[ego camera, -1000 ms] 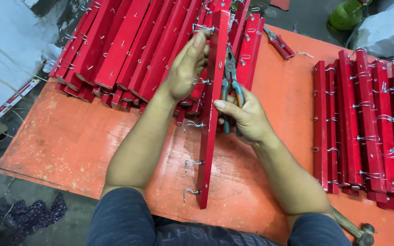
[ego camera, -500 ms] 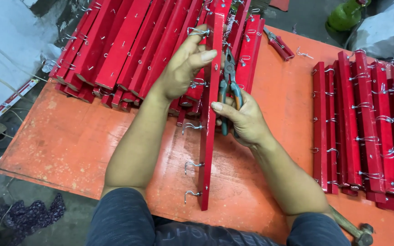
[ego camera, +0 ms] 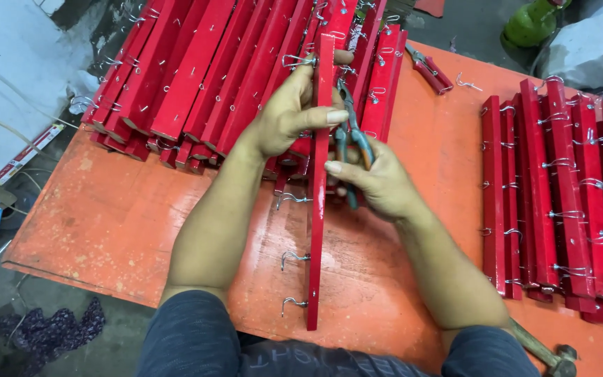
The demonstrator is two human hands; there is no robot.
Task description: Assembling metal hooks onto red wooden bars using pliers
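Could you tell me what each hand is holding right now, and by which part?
The left hand grips the red strip near its far end; the right hand holds the pliers by their handles.

Setting: small workshop, hand assembly of batch parts. Evidence: orange-painted counter (ego camera: pixel 120 223), scuffed and worn. Stack of identical red wooden slats (ego camera: pixel 190 77) fitted with wire hooks at left; a second batch of red slats (ego camera: pixel 560 195) at right. Red-handled pliers (ego camera: pixel 428 70) lie on the far edge; a hammer (ego camera: pixel 549 352) rests at the near right corner. Bare concrete floor (ego camera: pixel 8 98) with scraps and a rag (ego camera: pixel 54 328).
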